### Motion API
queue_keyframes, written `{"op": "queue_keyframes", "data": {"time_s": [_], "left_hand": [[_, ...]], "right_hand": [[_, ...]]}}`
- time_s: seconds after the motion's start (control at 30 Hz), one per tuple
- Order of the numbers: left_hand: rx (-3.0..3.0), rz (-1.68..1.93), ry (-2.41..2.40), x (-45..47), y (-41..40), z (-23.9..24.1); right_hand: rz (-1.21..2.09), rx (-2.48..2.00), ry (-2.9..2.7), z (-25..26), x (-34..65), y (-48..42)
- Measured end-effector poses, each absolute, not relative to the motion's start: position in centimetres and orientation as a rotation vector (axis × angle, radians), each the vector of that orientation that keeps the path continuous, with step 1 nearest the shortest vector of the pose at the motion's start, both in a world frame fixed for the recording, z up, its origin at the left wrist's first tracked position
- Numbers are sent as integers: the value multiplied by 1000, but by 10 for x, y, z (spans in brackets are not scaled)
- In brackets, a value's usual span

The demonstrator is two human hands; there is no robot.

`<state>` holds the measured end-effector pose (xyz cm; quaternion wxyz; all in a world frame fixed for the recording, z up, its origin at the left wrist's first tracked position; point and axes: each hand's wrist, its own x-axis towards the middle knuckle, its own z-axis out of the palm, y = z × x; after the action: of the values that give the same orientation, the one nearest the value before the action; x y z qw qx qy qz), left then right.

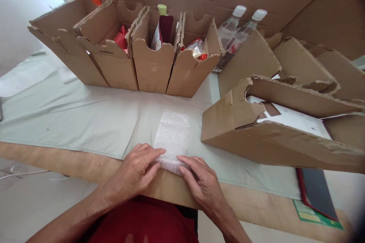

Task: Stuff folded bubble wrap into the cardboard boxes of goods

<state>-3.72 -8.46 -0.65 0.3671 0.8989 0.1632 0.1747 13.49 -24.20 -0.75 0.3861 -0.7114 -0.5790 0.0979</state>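
Red shirt (142,220) fills the bottom of the view, where a person sits close against a wooden table (71,161). Both bare forearms reach forward over the table's near edge.

Left hand (135,172) and right hand (202,184) meet on one strip of bubble wrap (173,133). The strip lies flat on a pale cloth (85,121), with its near end under the fingertips and its length running straight away from them. Fingers of both hands are bent and close over that near end, grasping it where it looks slightly bunched. The left fingertips (158,153) sit on the left corner and the right fingertips (182,161) on the right corner, almost touching each other.

Well beyond the fingers stands a row of open cardboard boxes (151,64) holding red packets and a green-capped pouch. Two clear bottles (234,30) with white caps lean further back to the right. Just right of the right fingers, a large box (256,136) lies tipped on its side, near the strip but apart from it. A dark folder (316,191) rests below that box.

The work appears to be turning the strip's near end over. Doing it well likely means keeping both corners level, moving the two hands together, and pressing lightly so the bubbles do not burst or the strip skew.
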Motion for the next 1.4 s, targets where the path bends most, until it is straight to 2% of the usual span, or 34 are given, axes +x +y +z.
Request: {"op": "queue_keyframes", "data": {"time_s": [0.2,0.47,0.67,0.9,1.07,1.27,1.4], "left_hand": [[2351,540,524,-22,-82,-14],[2493,612,442,-34,-83,-14],[2400,505,296,-45,-79,-7],[2471,602,508,-12,-63,-18],[2498,687,498,-17,-65,-16],[2409,552,332,-37,-73,-5],[2450,587,420,-25,-67,-11]], "right_hand": [[-161,-1869,-1524,-9,135,-252],[-39,-1871,-1719,-17,138,-241],[253,-1825,-1597,-8,141,-242],[-102,-1945,-1661,-13,138,-240],[-59,-1941,-1743,-15,139,-227],[242,-1837,-1618,-9,145,-228],[70,-1920,-1592,-11,142,-231]]}}
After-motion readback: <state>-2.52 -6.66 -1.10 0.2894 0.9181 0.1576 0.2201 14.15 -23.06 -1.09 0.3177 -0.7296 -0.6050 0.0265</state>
